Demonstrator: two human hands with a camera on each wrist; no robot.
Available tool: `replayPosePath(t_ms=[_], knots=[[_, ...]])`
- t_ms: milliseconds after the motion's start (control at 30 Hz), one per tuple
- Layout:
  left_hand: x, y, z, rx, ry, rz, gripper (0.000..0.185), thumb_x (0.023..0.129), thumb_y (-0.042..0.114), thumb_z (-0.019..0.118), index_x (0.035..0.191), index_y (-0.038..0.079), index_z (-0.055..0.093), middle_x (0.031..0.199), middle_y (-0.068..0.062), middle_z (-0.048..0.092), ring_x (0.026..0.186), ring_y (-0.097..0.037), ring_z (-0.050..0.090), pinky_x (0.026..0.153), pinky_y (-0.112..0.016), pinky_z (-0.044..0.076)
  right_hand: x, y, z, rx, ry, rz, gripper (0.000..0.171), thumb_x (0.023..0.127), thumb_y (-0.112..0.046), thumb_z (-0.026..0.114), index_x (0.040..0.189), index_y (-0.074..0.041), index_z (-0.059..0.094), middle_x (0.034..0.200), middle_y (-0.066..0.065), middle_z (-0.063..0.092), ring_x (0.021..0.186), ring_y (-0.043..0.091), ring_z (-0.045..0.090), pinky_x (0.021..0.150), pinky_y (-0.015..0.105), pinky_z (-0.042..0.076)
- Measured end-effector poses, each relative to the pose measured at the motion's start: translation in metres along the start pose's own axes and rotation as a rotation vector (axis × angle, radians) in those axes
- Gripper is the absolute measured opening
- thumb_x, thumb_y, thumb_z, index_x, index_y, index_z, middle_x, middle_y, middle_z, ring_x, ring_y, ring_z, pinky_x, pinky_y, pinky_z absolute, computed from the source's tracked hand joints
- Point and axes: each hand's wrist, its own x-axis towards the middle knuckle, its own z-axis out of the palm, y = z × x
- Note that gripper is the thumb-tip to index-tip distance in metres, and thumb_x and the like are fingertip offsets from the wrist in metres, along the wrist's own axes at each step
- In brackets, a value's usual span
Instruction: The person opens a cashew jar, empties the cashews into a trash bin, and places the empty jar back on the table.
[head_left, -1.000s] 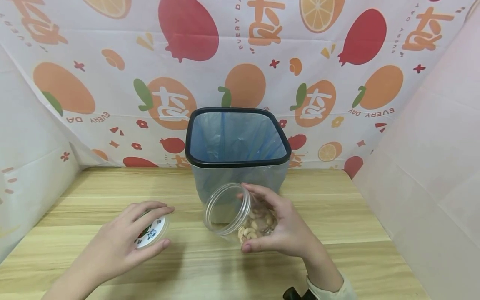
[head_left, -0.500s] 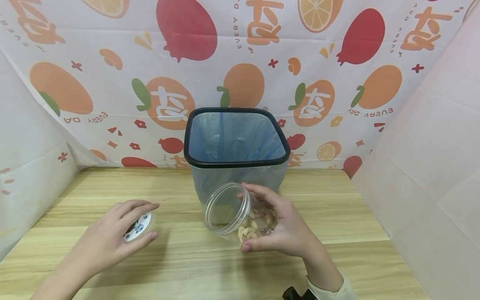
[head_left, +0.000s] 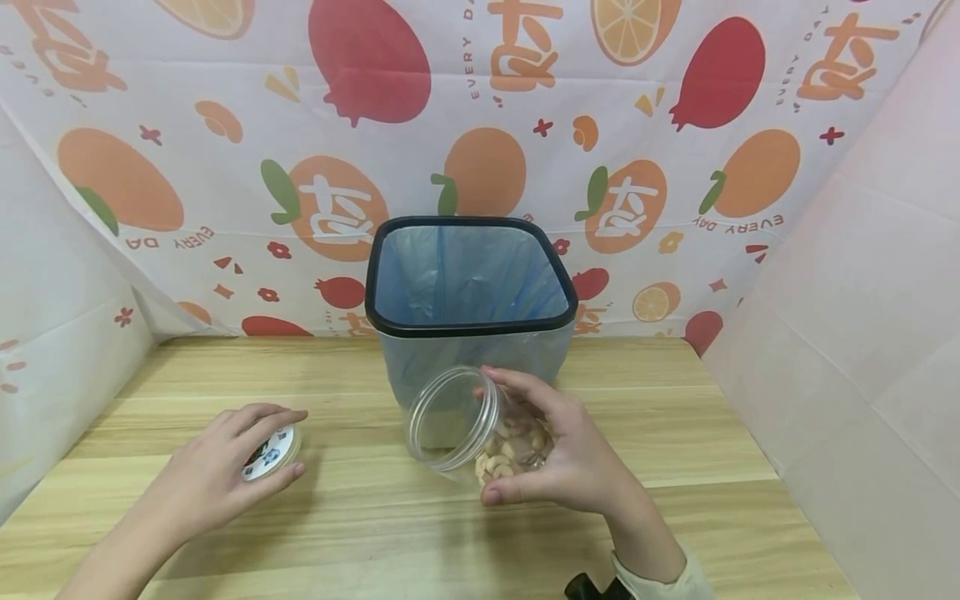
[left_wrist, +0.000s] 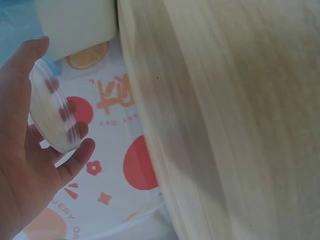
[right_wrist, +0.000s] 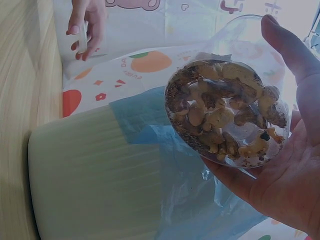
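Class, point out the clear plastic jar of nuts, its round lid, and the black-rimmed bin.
clear plastic jar [head_left: 465, 421], head view, see-through side wall.
round lid [head_left: 272, 452], head view, printed top.
black-rimmed bin [head_left: 471, 329], head view, front rim.

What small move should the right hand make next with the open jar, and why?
Probably lift the jar over the bin and tip it further. The right hand holds it tilted, lid off in the left hand, nuts inside, lined bin just behind.
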Motion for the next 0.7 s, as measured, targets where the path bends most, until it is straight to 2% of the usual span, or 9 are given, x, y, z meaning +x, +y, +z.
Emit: replayPosePath(t_ms=[200, 700], knots=[[-0.001, -0.008, 0.006, 0.008, -0.024, 0.009, 0.057, 0.073, 0.047, 0.085, 0.125, 0.032, 0.066, 0.121, 0.003, 0.061, 0.104, -0.026, 0.058, 0.058, -0.039, 0.048, 0.000, 0.000, -0.001, -0.001, 0.000, 0.017, 0.103, 0.059, -0.007, 0.096, 0.148, -0.015, 0.045, 0.131, 0.008, 0.065, 0.122, 0.024, 0.063, 0.103, 0.036, 0.049], [-0.006, -0.024, 0.017, 0.022, -0.054, 0.040, 0.060, 0.073, 0.049, 0.085, 0.125, 0.025, 0.066, 0.121, -0.001, 0.061, 0.102, -0.030, 0.059, 0.061, -0.042, 0.049, 0.001, 0.000, -0.002, 0.000, 0.000, 0.016, 0.103, 0.058, -0.006, 0.096, 0.147, -0.014, 0.046, 0.132, 0.009, 0.065, 0.122, 0.026, 0.063, 0.103, 0.041, 0.049]])
